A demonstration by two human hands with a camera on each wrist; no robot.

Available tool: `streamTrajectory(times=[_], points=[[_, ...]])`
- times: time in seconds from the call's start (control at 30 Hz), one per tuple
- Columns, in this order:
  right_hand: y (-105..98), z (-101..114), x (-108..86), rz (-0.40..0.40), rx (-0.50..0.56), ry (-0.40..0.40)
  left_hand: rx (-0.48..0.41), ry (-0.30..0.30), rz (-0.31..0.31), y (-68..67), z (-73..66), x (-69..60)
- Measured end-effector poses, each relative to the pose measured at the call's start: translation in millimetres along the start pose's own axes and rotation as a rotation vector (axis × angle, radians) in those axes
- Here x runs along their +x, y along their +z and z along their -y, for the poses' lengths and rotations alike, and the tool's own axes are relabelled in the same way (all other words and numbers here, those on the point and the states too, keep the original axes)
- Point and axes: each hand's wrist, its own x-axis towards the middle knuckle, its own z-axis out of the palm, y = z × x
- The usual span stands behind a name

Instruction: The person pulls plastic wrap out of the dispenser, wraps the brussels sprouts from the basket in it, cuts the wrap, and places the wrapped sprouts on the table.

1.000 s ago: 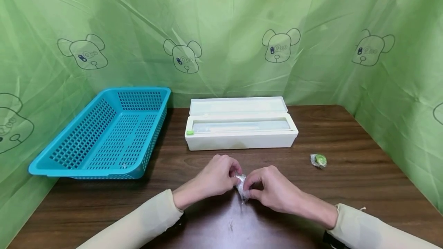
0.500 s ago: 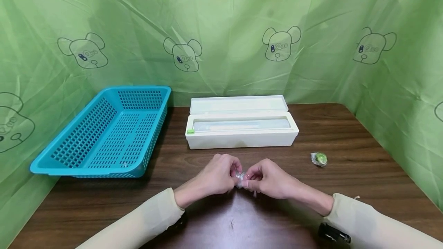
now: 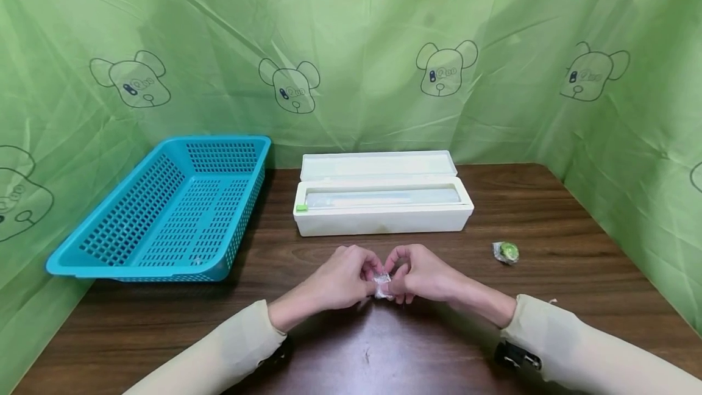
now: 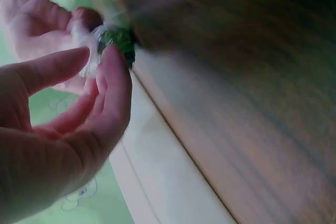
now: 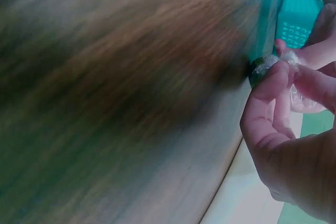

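Near the front middle of the table, both hands meet at a small green piece in crinkled clear plastic wrap. My left hand pinches it from the left between thumb and fingers. From the right, the fingertips of my right hand pinch the wrap. The left wrist view shows the dark green side of the wrapped piece beyond the left fingertips; the wrap bunches towards the right hand. Fingers cover much of the piece in the right wrist view, so its exact kind cannot be told.
Behind the hands stands a white cling film dispenser, lid up, with a green slider at its left end. A blue mesh basket occupies the left. Another round green piece in film lies at right. Green curtains enclose the table.
My right hand has shifted up and slightly left, and its fingers have changed their hold on the wrap. The left hand has stayed nearly still.
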Motion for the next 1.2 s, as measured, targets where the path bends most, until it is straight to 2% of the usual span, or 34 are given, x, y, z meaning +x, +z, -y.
streamTrajectory(times=[0.13, 0.33, 0.4, 0.47, 0.57, 0.67, 0.83, 0.93, 1.0, 1.1, 1.2], points=[[-3, -1, 1.6, 0.008, 0.004, 0.019, 0.029, 0.042, 0.008, -4.7, -1.4, -4.5], [-5, -1, 5.6, 0.016, 0.009, 0.032, 0.133, 0.108, -0.169, -0.5, -14.3, -17.4], [-5, 0, 6.6, 0.012, 0.018, 0.038, 0.175, 0.134, -0.202, 2.9, -19.9, -20.7], [-5, 1, 7.0, 0.012, 0.031, 0.041, 0.222, 0.139, -0.202, 6.0, -23.8, -22.3], [-3, 0, 6.6, 0.018, 0.061, 0.041, 0.303, 0.115, -0.185, 9.7, -24.8, -21.8], [-2, 0, 4.9, 0.024, 0.092, 0.03, 0.322, 0.097, -0.163, 11.1, -21.0, -20.2], [-2, -1, 1.7, 0.048, 0.095, -0.027, 0.328, 0.116, -0.146, 10.7, -15.8, -19.0], [-4, 0, -2.1, 0.057, 0.037, -0.098, 0.339, 0.118, -0.135, 9.9, -15.1, -18.4], [-4, 1, -5.2, 0.042, -0.039, -0.162, 0.334, 0.118, -0.129, 9.6, -14.3, -17.8], [-4, 0, -8.5, -0.011, -0.188, -0.258, 0.314, 0.117, -0.13, 9.2, -12.9, -17.1], [-3, -1, -10.5, -0.066, -0.31, -0.322, 0.286, 0.104, -0.134, 9.1, -10.9, -15.9]])
